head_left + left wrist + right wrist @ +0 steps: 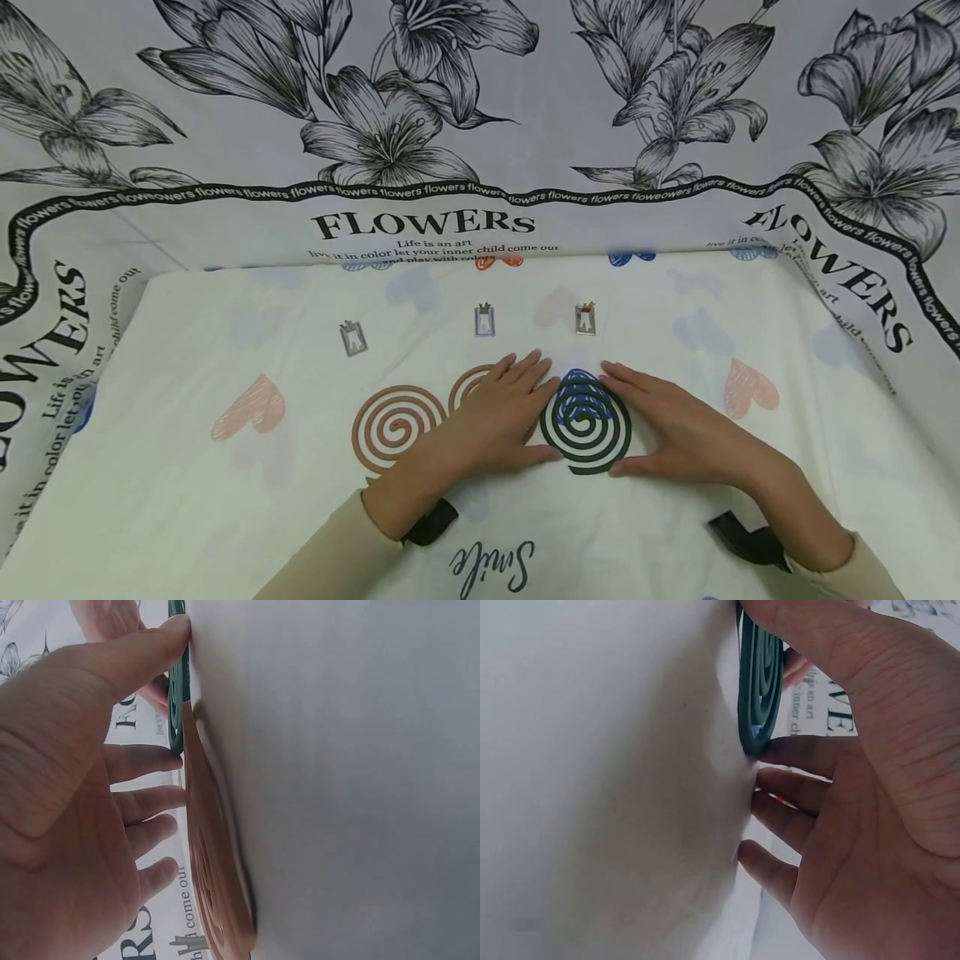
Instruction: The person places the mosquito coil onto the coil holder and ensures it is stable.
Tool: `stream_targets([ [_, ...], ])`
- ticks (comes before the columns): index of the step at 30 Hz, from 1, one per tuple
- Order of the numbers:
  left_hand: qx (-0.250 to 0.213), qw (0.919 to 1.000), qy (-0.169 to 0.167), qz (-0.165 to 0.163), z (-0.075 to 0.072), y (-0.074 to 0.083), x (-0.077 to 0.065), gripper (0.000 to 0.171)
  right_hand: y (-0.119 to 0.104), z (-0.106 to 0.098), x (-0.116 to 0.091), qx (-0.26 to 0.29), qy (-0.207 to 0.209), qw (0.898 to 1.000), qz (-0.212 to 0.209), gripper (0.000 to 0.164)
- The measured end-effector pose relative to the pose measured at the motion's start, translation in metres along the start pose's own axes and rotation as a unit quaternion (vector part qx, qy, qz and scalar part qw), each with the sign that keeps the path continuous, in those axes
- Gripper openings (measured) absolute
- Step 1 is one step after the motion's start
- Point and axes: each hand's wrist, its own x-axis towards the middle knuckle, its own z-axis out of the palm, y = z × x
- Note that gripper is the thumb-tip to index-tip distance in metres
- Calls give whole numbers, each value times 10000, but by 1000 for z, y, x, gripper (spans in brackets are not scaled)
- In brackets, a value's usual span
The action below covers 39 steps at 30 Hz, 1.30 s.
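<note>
A dark green mosquito coil (583,423) lies flat on the white cloth between the two hands. My left hand (487,417) has its fingers stretched out along the coil's left side, with thumb and index fingertip right at the rim. Opposite it, my right hand (667,429) spreads its thumb and straight fingers along the right side, also at the rim. Beneath the left hand sits a brown coil (459,390), mostly hidden by it. Another brown coil (397,430) lies to the left, its lower edge overlapped by the left forearm.
Three small metal coil stands, a left one (352,338), a middle one (484,320) and a right one (586,318), lie spaced out beyond the coils. The cloth (300,517) has printed hearts, and a flower-printed curtain (637,225) rises at the back and sides.
</note>
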Motion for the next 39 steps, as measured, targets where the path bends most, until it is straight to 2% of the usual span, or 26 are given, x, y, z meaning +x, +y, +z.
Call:
stream_targets([
  [18, 304, 9987, 368, 154, 5, 4, 1, 90, -4, 0, 0, 169, -21, 9998, 79, 107],
  [24, 360, 9987, 330, 171, 5, 4, 1, 98, -4, 0, 0, 172, -58, 9997, 158, 108],
  [32, 489, 9986, 178, 63, 6, 9, 1, 105, -4, 0, 1, 13, 56, 10000, 39, 108],
  [39, 588, 9977, 309, 158, 7, 10, -1, 104, -5, 0, 2, -98, 145, 9998, 53, 106],
])
